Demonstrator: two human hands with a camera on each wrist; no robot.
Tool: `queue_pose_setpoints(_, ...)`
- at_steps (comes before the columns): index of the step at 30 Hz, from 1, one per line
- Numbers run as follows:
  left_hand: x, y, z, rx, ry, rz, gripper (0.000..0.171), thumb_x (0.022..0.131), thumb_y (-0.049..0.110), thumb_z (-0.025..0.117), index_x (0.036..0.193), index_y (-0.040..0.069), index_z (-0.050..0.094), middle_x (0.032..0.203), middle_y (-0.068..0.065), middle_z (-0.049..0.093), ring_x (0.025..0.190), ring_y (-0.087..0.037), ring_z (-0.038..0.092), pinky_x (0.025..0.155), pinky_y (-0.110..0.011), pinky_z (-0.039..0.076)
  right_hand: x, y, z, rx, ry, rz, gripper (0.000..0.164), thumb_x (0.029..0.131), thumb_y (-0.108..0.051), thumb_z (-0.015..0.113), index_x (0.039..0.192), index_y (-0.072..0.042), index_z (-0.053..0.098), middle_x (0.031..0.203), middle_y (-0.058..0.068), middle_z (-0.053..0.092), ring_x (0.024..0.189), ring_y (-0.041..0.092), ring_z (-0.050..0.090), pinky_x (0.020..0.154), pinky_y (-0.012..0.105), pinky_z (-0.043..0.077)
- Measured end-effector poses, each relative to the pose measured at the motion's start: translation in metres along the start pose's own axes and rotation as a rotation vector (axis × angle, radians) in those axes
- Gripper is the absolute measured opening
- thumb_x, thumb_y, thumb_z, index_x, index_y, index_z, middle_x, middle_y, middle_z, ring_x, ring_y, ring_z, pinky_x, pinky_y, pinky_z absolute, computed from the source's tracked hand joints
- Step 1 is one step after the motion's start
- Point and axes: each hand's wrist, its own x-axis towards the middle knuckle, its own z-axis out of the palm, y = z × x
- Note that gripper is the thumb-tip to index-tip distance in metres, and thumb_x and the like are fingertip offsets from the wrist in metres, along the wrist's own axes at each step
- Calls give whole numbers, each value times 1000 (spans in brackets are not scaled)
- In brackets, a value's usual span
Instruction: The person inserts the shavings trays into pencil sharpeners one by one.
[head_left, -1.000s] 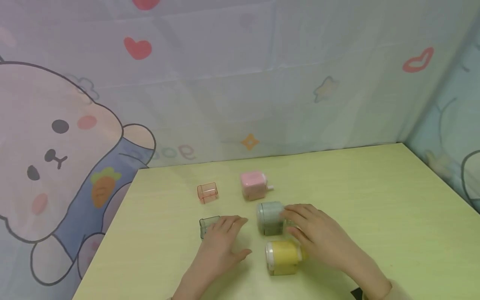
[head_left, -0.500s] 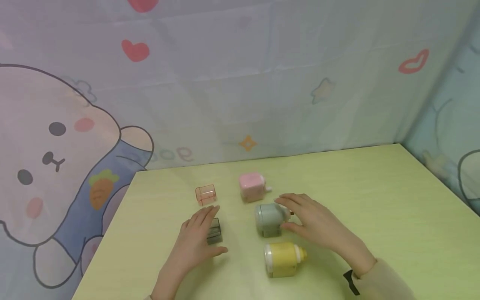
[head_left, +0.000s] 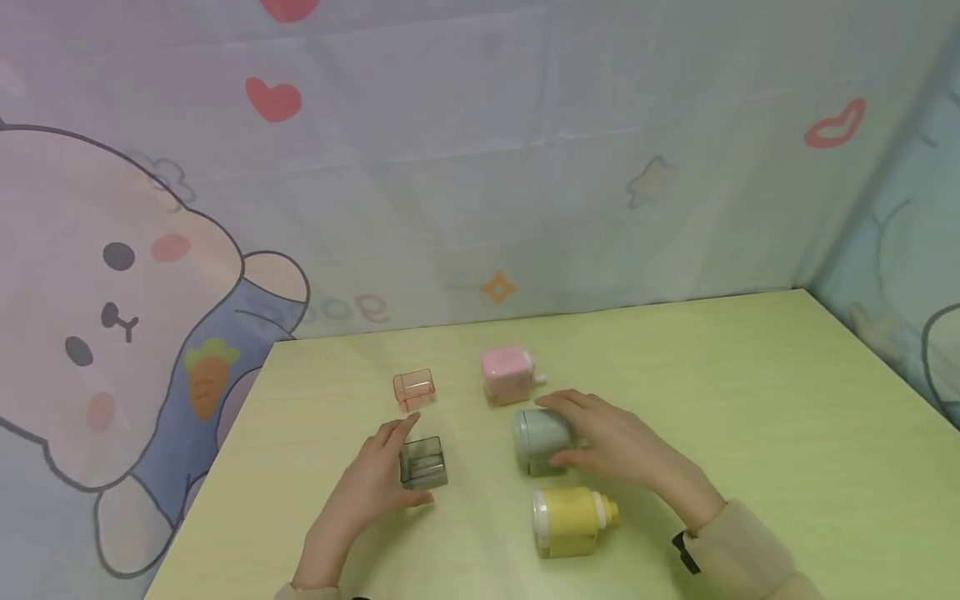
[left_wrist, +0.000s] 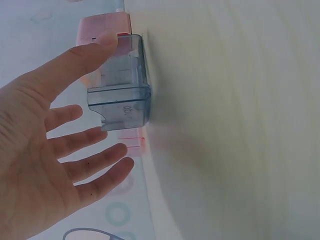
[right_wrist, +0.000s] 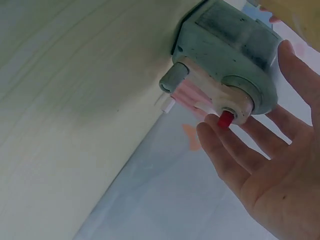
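Observation:
A grey-green crank pencil sharpener (head_left: 542, 440) lies in the middle of the table. My right hand (head_left: 618, 437) spreads around its crank end, thumb on the near side and fingers on the far side. In the right wrist view the crank (right_wrist: 207, 87) and a red tip (right_wrist: 226, 119) face my fingers. To the left, a clear grey shavings drawer (head_left: 423, 463) lies between the thumb and fingers of my left hand (head_left: 367, 479). From the left wrist, my thumb overlaps the drawer (left_wrist: 120, 107) at its upper edge, while the other fingers are spread out straight.
A pink pencil sharpener (head_left: 507, 374) stands behind the grey-green one, and a yellow sharpener (head_left: 567, 522) lies in front of it. A clear red drawer (head_left: 414, 389) lies at the back left. Beyond the table's (head_left: 735, 375) back edge hangs a printed cloth (head_left: 450, 167).
My left hand has moved left, from over the grey drawer to its near left side. My right hand has shifted slightly left, further around the grey-green sharpener.

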Motion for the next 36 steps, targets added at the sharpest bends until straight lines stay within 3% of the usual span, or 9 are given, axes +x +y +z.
queue_pose_setpoints(7, -1, -6, 3, -75, -45, -43, 105, 56, 28, 84, 141, 11, 25, 124, -19, 49, 105, -31, 49, 87, -51, 46, 1, 2, 6, 28, -17, 37, 73, 72, -39, 70, 133, -11, 42, 125, 9, 53, 102, 20, 51, 79, 46, 50)
queue_pose_setpoints(14, 2, -12, 5, -147, -71, -78, 97, 57, 23, 83, 137, 5, 30, 122, -16, 50, 97, -23, 52, 80, -46, 49, 3, 2, 8, 24, -20, 39, 74, 72, -39, 71, 132, -8, 42, 123, 9, 55, 98, 17, 51, 77, 43, 50)
queue_pose_setpoints(25, 5, -17, 5, -152, -90, -60, 75, 59, 17, 81, 123, 0, 46, 107, -10, 53, 85, -17, 52, 67, -34, 51, 7, 3, 9, 3, -26, 20, 72, 72, -37, 72, 132, -9, 44, 119, 6, 56, 91, 13, 53, 72, 38, 51)
queue_pose_setpoints(36, 4, -17, 3, -170, -125, -44, 64, 62, 8, 77, 118, -3, 48, 101, -10, 53, 83, -18, 53, 69, -35, 52, 10, 0, 13, -13, -17, 49, 67, 70, -31, 74, 127, -7, 48, 113, 8, 60, 89, 16, 54, 72, 40, 51)
